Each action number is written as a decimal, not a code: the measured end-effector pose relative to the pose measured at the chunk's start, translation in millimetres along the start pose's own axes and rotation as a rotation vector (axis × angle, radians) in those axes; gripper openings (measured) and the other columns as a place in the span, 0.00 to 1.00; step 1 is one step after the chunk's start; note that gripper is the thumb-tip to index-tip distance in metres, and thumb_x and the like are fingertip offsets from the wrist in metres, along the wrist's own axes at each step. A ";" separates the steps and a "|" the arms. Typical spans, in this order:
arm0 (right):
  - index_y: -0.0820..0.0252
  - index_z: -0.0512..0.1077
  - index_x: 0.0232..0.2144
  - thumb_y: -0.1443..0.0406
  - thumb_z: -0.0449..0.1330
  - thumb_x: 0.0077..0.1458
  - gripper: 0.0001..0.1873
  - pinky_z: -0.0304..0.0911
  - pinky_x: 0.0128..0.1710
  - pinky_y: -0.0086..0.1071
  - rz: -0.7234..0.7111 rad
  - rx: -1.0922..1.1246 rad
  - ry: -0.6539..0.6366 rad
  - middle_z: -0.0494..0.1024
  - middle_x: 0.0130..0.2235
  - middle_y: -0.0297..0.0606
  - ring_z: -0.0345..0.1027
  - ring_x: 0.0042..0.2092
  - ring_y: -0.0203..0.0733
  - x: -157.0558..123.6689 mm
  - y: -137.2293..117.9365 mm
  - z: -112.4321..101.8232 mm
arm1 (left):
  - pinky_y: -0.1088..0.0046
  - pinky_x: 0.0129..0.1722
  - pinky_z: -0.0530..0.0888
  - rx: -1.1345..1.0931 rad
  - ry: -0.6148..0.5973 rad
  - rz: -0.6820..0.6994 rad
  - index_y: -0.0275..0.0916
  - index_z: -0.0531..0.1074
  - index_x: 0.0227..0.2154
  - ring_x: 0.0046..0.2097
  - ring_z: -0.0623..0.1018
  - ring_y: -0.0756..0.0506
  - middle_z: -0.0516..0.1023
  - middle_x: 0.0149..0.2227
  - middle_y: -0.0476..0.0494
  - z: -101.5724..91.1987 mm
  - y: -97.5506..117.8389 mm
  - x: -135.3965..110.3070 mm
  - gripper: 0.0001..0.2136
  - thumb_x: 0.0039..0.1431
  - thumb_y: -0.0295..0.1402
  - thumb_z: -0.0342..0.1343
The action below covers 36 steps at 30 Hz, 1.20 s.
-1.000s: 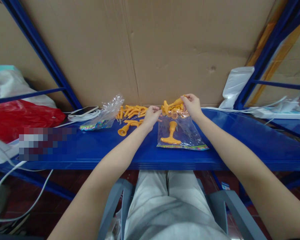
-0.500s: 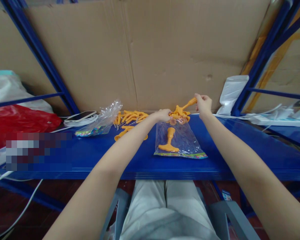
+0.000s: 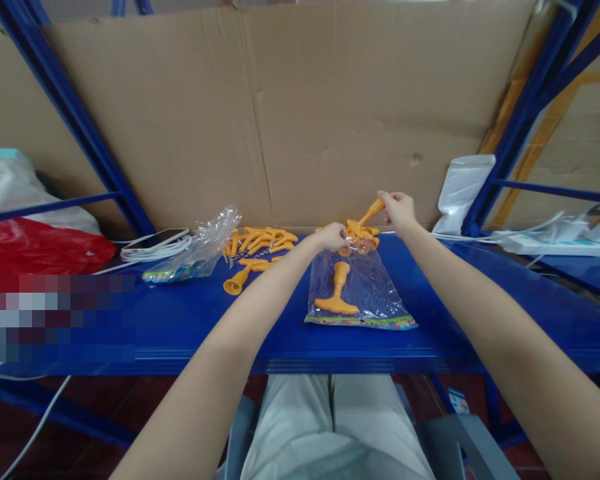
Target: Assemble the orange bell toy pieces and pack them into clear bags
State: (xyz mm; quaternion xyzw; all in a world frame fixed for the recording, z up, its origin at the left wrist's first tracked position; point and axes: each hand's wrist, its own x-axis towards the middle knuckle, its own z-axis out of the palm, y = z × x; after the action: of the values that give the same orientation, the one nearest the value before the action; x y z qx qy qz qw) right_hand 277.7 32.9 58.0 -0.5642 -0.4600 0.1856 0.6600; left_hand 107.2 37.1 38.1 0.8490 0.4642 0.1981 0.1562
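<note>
My right hand (image 3: pixel 399 209) pinches one end of a yellow corkscrew (image 3: pixel 373 212), which slants up over a pile of yellow corkscrew parts (image 3: pixel 361 233) at the back of the table. My left hand (image 3: pixel 334 237) is closed at the left side of that pile; what its fingers hold is hidden. Below the pile lies a clear plastic bag (image 3: pixel 380 293) with a colourful strip along its near edge. A yellow T-handled corkscrew (image 3: pixel 338 293) lies at the bag, its handle toward me; I cannot tell whether it is inside or on top.
Left of my forearm are several yellow handles with metal spirals (image 3: pixel 260 240) and a yellow cone-ended piece (image 3: pixel 236 283). Another clear bag (image 3: pixel 200 253), a phone (image 3: pixel 163 239) and coiled white cable (image 3: pixel 150 252) lie further left. A power strip (image 3: pixel 560 247) stands right; cardboard (image 3: pixel 330 120) closes the back.
My right hand has lowered slightly toward the pile with the corkscrew, moving a little left. My left hand stays by the pile. The whole view has shifted slightly.
</note>
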 end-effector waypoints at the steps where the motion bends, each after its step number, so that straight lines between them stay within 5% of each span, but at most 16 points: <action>1: 0.57 0.60 0.22 0.62 0.58 0.52 0.12 0.46 0.12 0.25 0.002 -0.006 -0.006 0.56 0.14 0.23 0.50 0.13 0.29 -0.3 -0.1 0.7 | 0.74 0.36 0.70 -0.002 0.037 -0.002 0.35 0.72 0.28 0.34 0.75 0.48 0.78 0.31 0.44 0.6 -1.3 0.1 0.04 0.46 0.28 0.58; 8: 0.58 0.60 0.22 0.62 0.57 0.53 0.12 0.46 0.12 0.24 0.036 -0.052 -0.091 0.57 0.14 0.24 0.51 0.14 0.28 -3.8 3.9 6.4 | 0.73 0.36 0.70 0.019 -0.024 -0.031 0.35 0.71 0.21 0.31 0.74 0.48 0.74 0.23 0.48 1.7 -10.3 0.4 0.01 0.44 0.26 0.58; 17: 0.59 0.61 0.23 0.62 0.56 0.54 0.11 0.48 0.12 0.23 0.017 -0.057 -0.110 0.57 0.13 0.24 0.52 0.13 0.29 3.3 4.6 10.4 | 0.77 0.30 0.68 -0.351 0.007 0.196 0.34 0.68 0.21 0.25 0.68 0.54 0.71 0.21 0.51 5.3 -7.5 5.9 0.04 0.49 0.23 0.54; 28: 0.60 0.59 0.14 0.66 0.60 0.48 0.16 0.40 0.11 0.23 0.109 -0.193 -0.428 0.54 0.10 0.25 0.43 0.13 0.25 -0.5 0.0 7.9 | 0.75 0.31 0.67 -0.465 0.004 0.247 0.34 0.68 0.22 0.24 0.67 0.54 0.68 0.20 0.52 0.8 2.6 -2.2 0.04 0.51 0.22 0.54; 36: 0.61 0.65 0.12 0.67 0.63 0.44 0.14 0.48 0.12 0.24 0.127 -0.392 -0.617 0.62 0.12 0.32 0.52 0.15 0.29 0.9 1.5 5.7 | 0.76 0.30 0.66 -0.497 -0.004 0.228 0.33 0.69 0.22 0.23 0.69 0.54 0.72 0.21 0.49 1.7 12.5 -5.8 0.05 0.50 0.21 0.54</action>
State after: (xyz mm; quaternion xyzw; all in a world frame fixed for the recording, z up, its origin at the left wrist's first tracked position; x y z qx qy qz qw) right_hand 273.9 37.4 56.7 -0.6250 -0.6281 0.2959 0.3567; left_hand 114.3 25.6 41.2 0.8318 0.3022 0.3205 0.3377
